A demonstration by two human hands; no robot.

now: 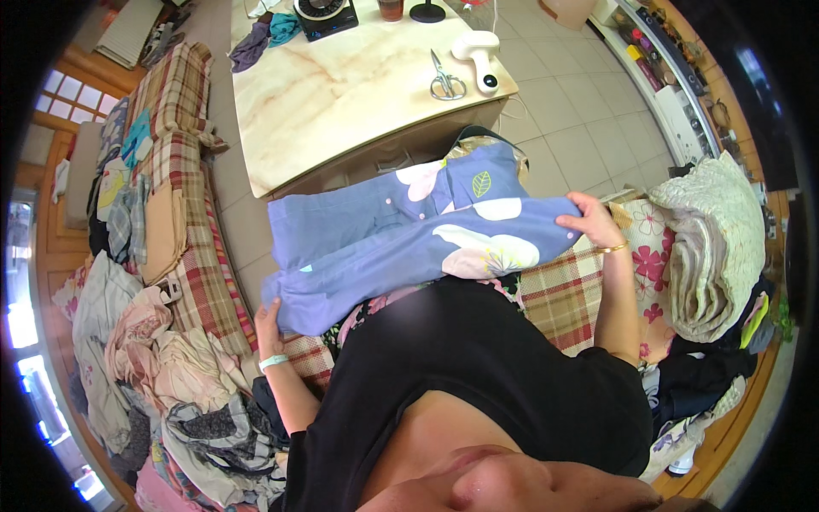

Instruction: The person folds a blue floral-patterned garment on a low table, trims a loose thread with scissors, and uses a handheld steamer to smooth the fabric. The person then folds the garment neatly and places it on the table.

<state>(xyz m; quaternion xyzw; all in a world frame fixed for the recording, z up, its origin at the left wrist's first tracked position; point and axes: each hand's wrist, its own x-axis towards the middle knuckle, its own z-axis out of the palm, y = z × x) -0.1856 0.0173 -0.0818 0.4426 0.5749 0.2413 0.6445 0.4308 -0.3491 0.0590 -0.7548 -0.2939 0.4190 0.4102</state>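
A blue cloth (367, 264) with large white flowers and a leaf print lies across my lap in folded layers. Its far layer (328, 218) reaches toward the table edge. At the cloth's lower left corner, my left hand (267, 326) holds the edge, its fingers partly hidden by the fabric. My right hand (591, 224) grips the right end, thumb on top and the other fingers curled round the edge. Between the two hands the near layer is stretched lengthwise, with some soft wrinkles. Behind its far right end, a shiny, crumpled beige item (478, 145) shows in part.
On the marble-patterned table (341, 111) ahead are scissors (445, 78), a white handheld appliance (478, 58), a glass of brown drink (391, 8) and purple and teal cloths (250, 49). Piled clothes (183, 358) cover the plaid seat at left. A thick folded quilt (712, 247) sits at right.
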